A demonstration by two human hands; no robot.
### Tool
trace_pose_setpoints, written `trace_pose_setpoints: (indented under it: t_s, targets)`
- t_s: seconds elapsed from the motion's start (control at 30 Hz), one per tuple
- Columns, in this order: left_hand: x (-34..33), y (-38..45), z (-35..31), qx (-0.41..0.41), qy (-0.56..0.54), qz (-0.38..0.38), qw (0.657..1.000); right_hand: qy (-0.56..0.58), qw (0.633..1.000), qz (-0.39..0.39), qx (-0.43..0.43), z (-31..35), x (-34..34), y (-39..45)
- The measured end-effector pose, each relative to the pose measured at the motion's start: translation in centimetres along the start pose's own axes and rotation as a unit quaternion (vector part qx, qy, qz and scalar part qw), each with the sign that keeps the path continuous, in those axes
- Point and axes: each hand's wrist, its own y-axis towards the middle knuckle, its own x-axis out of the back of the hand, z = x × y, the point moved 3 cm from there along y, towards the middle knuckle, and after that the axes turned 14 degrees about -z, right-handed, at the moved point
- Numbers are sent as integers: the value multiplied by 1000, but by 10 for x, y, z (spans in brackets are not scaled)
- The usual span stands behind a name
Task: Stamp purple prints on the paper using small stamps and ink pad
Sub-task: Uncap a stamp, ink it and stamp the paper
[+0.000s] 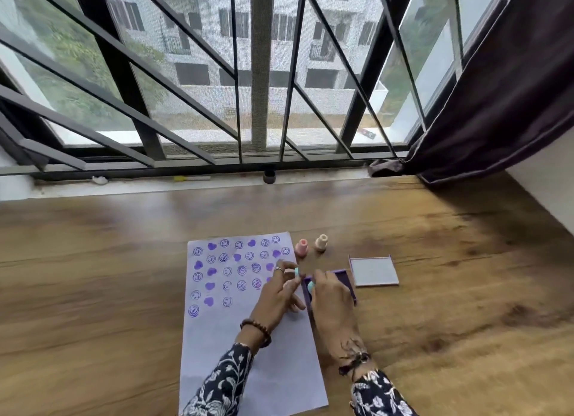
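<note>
Here the left hand [279, 294] pinches a teal stamp [296, 271] over the paper [217, 347]; the right hand [330, 300] grips another stamp [310, 287] at the ink pad [346, 277].

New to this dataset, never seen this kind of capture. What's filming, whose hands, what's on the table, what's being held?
There is no robot here. One wide-angle camera worn on a person's head looks forward and down, so the hands enter from the bottom edge.

On the wooden table lies a sheet of paper, its far half already covered in purple smiley and heart prints. Beyond its right corner stand two spare small stamps: a pink stamp and a cream stamp. Right of the paper sits the open purple ink pad, with its lid laid beside it.

The left hand and the right hand each pinch a small mint-coloured stamp, the left one near the paper's edge, the right one at the ink pad.
</note>
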Motion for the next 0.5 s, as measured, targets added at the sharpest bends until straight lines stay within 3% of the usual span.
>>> trace_pose_setpoints:
  t_s: [0.33, 0.5]
  targets:
    - [14, -14, -10, -2, 36, 10, 999, 54, 987, 150, -16, -3, 27, 46]
    - [70, -32, -5, -65, 122, -112, 984, 119, 986, 74, -94, 9, 28, 13]
